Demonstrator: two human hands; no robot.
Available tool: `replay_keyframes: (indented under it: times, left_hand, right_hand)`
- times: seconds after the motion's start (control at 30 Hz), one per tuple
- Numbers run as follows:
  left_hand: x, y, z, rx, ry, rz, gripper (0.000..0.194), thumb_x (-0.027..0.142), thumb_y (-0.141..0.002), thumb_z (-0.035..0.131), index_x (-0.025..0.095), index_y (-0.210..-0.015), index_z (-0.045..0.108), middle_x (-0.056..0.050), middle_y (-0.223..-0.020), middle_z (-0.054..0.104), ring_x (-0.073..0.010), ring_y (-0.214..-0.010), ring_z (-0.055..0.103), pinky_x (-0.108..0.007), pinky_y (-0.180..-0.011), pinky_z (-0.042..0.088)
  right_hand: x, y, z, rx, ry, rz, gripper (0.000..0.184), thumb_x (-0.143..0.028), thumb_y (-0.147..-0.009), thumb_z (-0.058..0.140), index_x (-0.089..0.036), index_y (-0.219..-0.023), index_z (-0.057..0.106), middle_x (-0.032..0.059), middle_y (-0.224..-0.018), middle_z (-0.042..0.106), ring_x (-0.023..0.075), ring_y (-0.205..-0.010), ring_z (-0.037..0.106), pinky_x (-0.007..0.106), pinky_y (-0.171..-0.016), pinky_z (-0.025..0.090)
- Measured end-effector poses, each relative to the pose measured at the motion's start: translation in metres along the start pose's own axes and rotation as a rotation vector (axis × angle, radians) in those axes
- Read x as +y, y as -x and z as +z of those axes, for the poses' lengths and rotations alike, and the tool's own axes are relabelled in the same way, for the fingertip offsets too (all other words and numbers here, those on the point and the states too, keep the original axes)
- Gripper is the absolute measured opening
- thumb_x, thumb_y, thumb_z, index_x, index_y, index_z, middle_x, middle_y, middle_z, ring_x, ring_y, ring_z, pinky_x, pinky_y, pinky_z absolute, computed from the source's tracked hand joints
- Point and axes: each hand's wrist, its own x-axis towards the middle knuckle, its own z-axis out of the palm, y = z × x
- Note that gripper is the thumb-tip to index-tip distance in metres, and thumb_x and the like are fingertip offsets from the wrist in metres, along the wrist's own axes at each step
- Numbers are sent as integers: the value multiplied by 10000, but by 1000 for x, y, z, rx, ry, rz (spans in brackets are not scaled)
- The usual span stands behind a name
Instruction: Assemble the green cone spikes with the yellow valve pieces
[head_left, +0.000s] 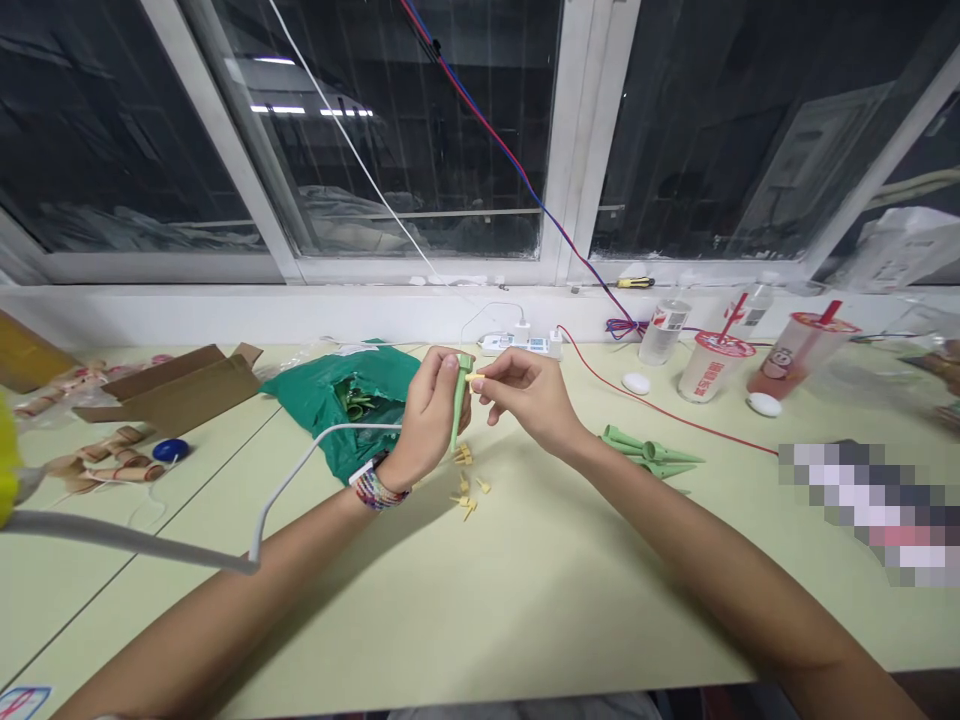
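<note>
My left hand is closed around a green plastic spike, its wide end up and its thin tip pointing down. Between the thumb and fingertips of my right hand is a small yellow plastic piece, held against the side of the spike near its top. Whether the piece sits in the spike I cannot tell. Below my hands, several loose yellow pieces lie on the table. A few more green spikes rest beside my right forearm. Left of my hands, a torn green bag has green parts inside.
A white power strip lies behind my hands, with a red cable running right. Drink cups and a bottle stand at the back right. At left are a cardboard box, wooden toys and a grey lamp arm.
</note>
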Motion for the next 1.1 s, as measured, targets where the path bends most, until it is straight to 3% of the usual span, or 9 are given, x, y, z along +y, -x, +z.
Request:
replay_keyframes:
  times: [0.33,0.53,0.7,0.77,0.83,0.97,1.1]
  left_hand:
    - [-5,5,-5,92,-213,114,313,527,-1064,467,232,-982,533,51,-627,450,-113,-485,432,-250,-468,387]
    - [-3,4,-1,7,-36,32,283,521,-1068,461,251,-993,493,88,-537,426,-112,-401,410,-225,-395,352]
    - [7,-2,-3,-98,4,-9,306,510,-1067,458,241,-923,481,87,-508,442,-104,-365,374,-219,-374,332]
    - [9,-7,-9,-134,-30,-23,306,501,-1067,454,232,-933,514,76,-497,464,-108,-377,406,-221,-399,357]
    - [11,-13,-16,-122,-41,-41,296,497,-1059,460,228,-978,553,62,-500,495,-117,-400,448,-227,-432,392]
    - [15,-24,-24,-19,48,-89,277,509,-1008,516,237,-1042,554,54,-555,531,-122,-437,482,-240,-466,444]
    - [21,-26,-23,-35,149,-179,229,460,-971,535,245,-1047,514,68,-592,505,-94,-410,399,-223,-437,384]
  right_hand:
    - [-4,0,7,8,-97,65,420,-440,-616,951,-172,-699,639,-4,-634,709,159,-557,704,330,-634,659]
    - [-3,-2,5,-12,43,-41,389,-448,-675,920,-175,-727,648,-4,-658,696,162,-593,709,306,-612,624]
    - [-12,-6,-4,-115,129,-25,390,-483,-735,870,-185,-803,628,9,-770,696,158,-685,687,305,-632,608]
    - [-18,-6,-13,-192,246,4,381,-511,-800,808,-201,-909,615,11,-808,700,169,-736,680,293,-620,576]
    - [-21,-4,-24,-268,500,45,374,-521,-856,745,-223,-1011,579,1,-795,698,177,-737,661,279,-606,514]
    - [-14,2,-36,-490,1182,210,323,-506,-850,721,-217,-919,594,36,-781,689,197,-689,621,282,-584,376]
    - [4,13,-21,-776,1332,377,323,-518,-824,715,-208,-862,634,79,-861,715,225,-719,644,293,-572,352]
